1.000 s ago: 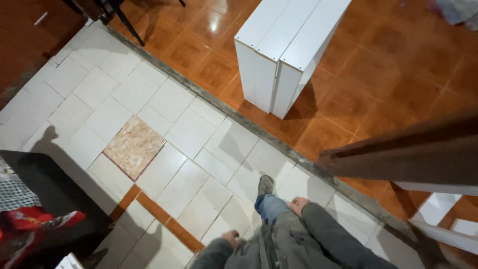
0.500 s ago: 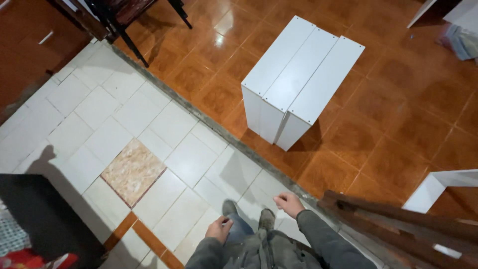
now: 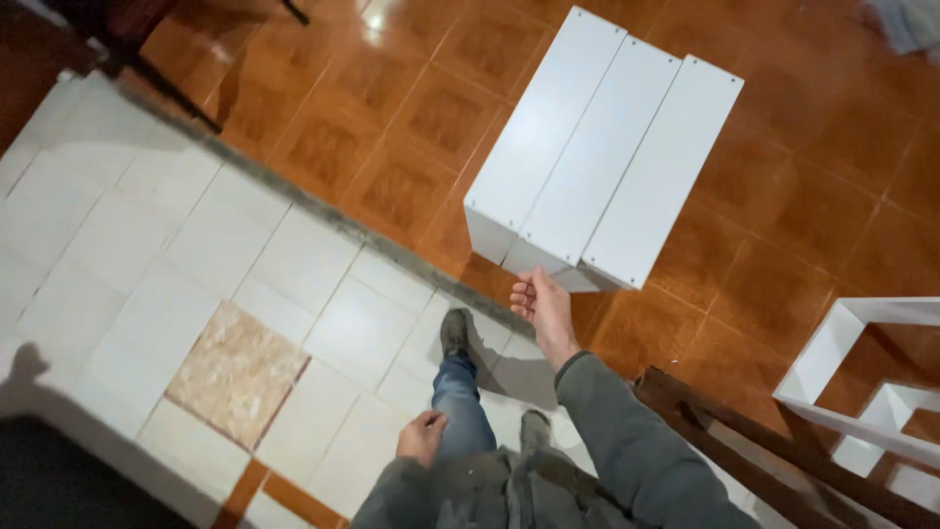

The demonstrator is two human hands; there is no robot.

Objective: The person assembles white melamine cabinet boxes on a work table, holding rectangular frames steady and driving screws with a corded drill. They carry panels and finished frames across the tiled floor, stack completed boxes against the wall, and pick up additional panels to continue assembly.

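Orange-brown glazed floor tiles point(image 3: 392, 127) are seen at twelve o'clock, pale white floor tiles point(image 3: 225, 255) at nine o'clock; a white flat-panelled cabinet point(image 3: 607, 147) is laid on the orange tiles at one o'clock; the right hand point(image 3: 544, 307) is held just below its near edge, fingers loosely curled, nothing gripped; the left hand point(image 3: 422, 437) is curled at six o'clock, empty; dark wooden rails point(image 3: 744, 451) are seen at four o'clock.

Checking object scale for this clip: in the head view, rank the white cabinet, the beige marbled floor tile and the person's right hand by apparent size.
1. white cabinet, clearly largest.
2. beige marbled floor tile.
3. right hand, smallest, though it is nearer the camera than the floor.
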